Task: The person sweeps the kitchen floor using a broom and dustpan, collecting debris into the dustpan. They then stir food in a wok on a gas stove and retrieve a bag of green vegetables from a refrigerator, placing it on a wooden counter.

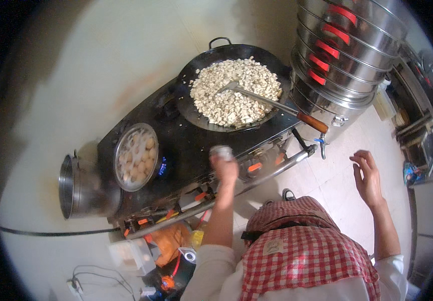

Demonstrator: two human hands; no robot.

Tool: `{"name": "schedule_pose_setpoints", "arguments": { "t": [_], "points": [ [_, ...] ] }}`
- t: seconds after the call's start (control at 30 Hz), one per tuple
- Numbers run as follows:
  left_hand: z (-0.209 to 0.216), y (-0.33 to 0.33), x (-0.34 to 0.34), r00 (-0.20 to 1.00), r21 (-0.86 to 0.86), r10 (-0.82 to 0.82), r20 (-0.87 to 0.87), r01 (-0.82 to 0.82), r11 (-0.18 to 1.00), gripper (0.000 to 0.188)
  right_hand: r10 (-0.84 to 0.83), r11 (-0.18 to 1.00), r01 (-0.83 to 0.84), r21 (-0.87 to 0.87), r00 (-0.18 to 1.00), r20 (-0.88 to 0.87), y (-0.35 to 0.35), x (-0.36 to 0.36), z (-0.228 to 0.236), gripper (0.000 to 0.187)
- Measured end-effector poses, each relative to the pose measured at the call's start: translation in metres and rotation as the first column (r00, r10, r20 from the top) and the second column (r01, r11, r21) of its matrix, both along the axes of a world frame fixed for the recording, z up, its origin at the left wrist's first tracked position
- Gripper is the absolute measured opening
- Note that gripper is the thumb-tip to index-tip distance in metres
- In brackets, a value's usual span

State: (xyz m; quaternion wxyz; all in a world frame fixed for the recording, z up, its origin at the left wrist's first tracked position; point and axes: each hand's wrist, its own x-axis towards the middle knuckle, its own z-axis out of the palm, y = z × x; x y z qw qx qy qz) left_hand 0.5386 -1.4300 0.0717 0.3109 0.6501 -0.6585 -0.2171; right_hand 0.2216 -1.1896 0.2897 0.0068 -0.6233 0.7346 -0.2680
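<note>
The left hand (224,169) has its fingers wrapped around a small whitish thing (221,151), too blurred for me to name. The right hand (369,181) holds its fingers bent and apart. Just beyond the left fingers sits a wok (186,108) of chopped pale pieces (231,111), a spatula (276,105) across it; farther left, a bowl (135,189) of round things (141,163). Beyond the right fingers rises a steel steamer stack (364,56).

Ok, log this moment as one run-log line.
left hand: holding blurred whitish item over stove | right hand: open, empty | wok: pale chopped pieces, spatula on them | metal bowl: round items, cloudy liquid
</note>
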Motion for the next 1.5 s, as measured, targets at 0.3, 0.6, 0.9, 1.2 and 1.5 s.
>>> {"name": "schedule_pose_setpoints", "arguments": {
  "t": [0.3, 0.6, 0.9, 1.2, 1.5],
  "points": [
    [0.061, 0.217, -0.207, 0.268, 0.234, -0.267, -0.926, 0.96, 0.154, 0.034, -0.436, 0.896, 0.338, 0.288, 0.792, 0.427, 0.145, 0.007, -0.025, 0.066],
    [0.075, 0.308, -0.309, 0.163, 0.483, -0.566, -0.808, 0.734, -0.478, 0.029, -0.621, 0.685, 0.652, 0.327, 0.286, 0.73, 0.273, 0.011, -0.112, 0.039],
    [0.047, 0.35, -0.391, 0.088, 0.658, -0.756, -0.648, 0.564, -0.498, 0.027, -0.693, -0.296, 0.905, 0.305, -0.423, 0.584, 0.488, 0.066, -0.075, 0.044],
    [0.03, 0.413, -0.454, -0.064, 0.767, -0.813, -0.579, 0.295, -0.569, 0.026, -0.65, -0.752, 0.639, 0.161, -0.76, -0.022, 0.578, 0.127, -0.11, 0.037],
    [-0.024, 0.346, -0.593, -0.863, 0.803, -0.484, 0.145, 0.389, -0.452, 0.045, -0.746, -0.561, 0.827, 0.031, -0.521, 0.415, 0.562, -0.021, -0.134, 0.017]
  ]
}}
